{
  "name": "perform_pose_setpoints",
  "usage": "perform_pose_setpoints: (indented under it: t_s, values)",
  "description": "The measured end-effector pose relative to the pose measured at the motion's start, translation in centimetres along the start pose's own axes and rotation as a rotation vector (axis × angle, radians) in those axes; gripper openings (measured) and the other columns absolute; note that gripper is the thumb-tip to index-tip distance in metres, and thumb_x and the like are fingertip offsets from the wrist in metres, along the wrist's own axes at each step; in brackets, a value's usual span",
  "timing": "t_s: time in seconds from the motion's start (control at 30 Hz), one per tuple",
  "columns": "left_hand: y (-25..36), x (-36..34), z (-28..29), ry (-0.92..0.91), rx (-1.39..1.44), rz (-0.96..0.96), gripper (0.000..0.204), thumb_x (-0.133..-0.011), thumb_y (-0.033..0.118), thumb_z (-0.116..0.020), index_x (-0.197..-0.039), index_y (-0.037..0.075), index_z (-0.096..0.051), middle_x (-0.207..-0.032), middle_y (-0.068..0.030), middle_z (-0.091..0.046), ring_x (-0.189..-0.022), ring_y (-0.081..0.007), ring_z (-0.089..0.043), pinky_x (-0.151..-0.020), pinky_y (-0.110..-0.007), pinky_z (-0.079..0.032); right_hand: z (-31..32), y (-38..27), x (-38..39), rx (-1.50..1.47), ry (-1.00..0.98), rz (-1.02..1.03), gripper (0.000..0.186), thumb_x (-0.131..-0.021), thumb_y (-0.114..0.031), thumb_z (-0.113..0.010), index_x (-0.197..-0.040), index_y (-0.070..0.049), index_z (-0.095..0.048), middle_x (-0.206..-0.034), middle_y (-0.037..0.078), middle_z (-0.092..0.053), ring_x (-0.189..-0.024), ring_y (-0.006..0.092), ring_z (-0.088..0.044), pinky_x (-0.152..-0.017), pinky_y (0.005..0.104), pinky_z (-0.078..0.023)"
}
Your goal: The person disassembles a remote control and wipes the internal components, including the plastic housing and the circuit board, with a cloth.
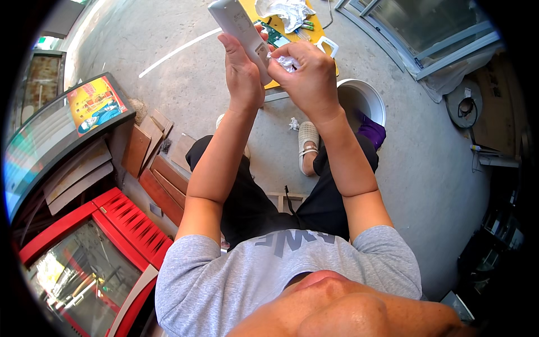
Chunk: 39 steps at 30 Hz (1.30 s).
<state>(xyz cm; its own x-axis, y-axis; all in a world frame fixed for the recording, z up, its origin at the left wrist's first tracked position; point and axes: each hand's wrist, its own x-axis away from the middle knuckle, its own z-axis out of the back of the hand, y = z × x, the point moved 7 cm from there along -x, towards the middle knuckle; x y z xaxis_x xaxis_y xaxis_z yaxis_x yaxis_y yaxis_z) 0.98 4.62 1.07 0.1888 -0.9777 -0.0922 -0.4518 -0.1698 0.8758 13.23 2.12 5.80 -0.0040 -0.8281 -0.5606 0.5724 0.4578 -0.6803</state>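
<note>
My left hand (241,76) is wrapped round a long, pale plastic casing (238,27), shaped like the shell of a remote control or handset, and holds it up at a tilt. In my right hand (311,78) a crumpled white tissue (288,63) is pinched, right by the casing's lower end. Beyond both hands lies a low yellow table (318,35). On it are a green circuit board (277,38), a heap of crumpled white paper (289,12) and some small green cylinders (307,25) that look like batteries.
A white bucket (359,84) with a purple cloth (371,132) over its rim stands beside my right leg. A tissue scrap (293,123) lies on the concrete floor. Wooden boards (163,180), a red glass-fronted cabinet (132,227) and a curved glass case (67,129) fill the left side.
</note>
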Motion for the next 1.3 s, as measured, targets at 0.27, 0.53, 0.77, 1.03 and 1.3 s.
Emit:
perform_pose_setpoints:
  t_s: [0.27, 0.53, 0.77, 1.03, 1.3]
  values:
    - [0.7, 0.2, -0.4, -0.071, -0.082, -0.063, 0.082, -0.093, 0.071, -0.021, -0.124, -0.001, -0.046, -0.108, -0.0107, -0.055, -0.091, -0.0165, -0.056, -0.084, -0.030, -0.047, 0.5, -0.1, 0.0, 0.032, -0.041, -0.044, 0.017, -0.074, -0.015, -0.074, -0.086, -0.003, -0.071, -0.083, 0.013, -0.069, -0.073, 0.0253, -0.068, -0.069, 0.0309, -0.052]
    - [0.8, 0.5, -0.7, -0.117, -0.199, -0.117, 0.084, -0.093, 0.071, -0.017, -0.120, -0.002, -0.049, -0.106, -0.0114, -0.056, -0.095, -0.0158, -0.056, -0.086, -0.030, -0.046, 0.8, -0.4, 0.1, 0.024, 0.028, -0.012, 0.017, -0.072, -0.012, -0.074, -0.085, -0.002, -0.072, -0.081, 0.013, -0.069, -0.071, 0.0246, -0.068, -0.068, 0.0309, -0.053]
    - [0.0, 1.2, -1.4, -0.141, -0.151, -0.002, 0.085, -0.093, 0.072, -0.019, -0.119, -0.002, -0.050, -0.104, -0.0107, -0.057, -0.095, -0.0155, -0.056, -0.083, -0.029, -0.047, 1.7, -0.3, -0.4, -0.029, 0.028, -0.053, 0.016, -0.072, -0.013, -0.073, -0.084, -0.002, -0.072, -0.080, 0.014, -0.069, -0.070, 0.0270, -0.067, -0.066, 0.0328, -0.053]
    - [1.3, 0.6, -0.6, -0.080, -0.167, -0.149, 0.078, -0.095, 0.068, -0.017, -0.122, 0.001, -0.046, -0.107, -0.0107, -0.055, -0.091, -0.0161, -0.056, -0.081, -0.031, -0.048, 0.4, 0.2, 0.0, -0.033, -0.071, -0.127, 0.020, -0.071, -0.017, -0.074, -0.083, -0.002, -0.072, -0.076, 0.016, -0.068, -0.067, 0.0285, -0.067, -0.065, 0.0337, -0.053]
    - [1.8, 0.7, -1.0, -0.145, -0.253, -0.238, 0.080, -0.093, 0.070, -0.019, -0.127, 0.002, -0.045, -0.113, -0.0110, -0.056, -0.100, -0.0166, -0.055, -0.086, -0.031, -0.047, 1.0, -0.5, 0.3, -0.009, 0.012, -0.050, 0.021, -0.072, -0.016, -0.079, -0.085, -0.002, -0.072, -0.075, 0.012, -0.069, -0.066, 0.0183, -0.067, -0.063, 0.0276, -0.052]
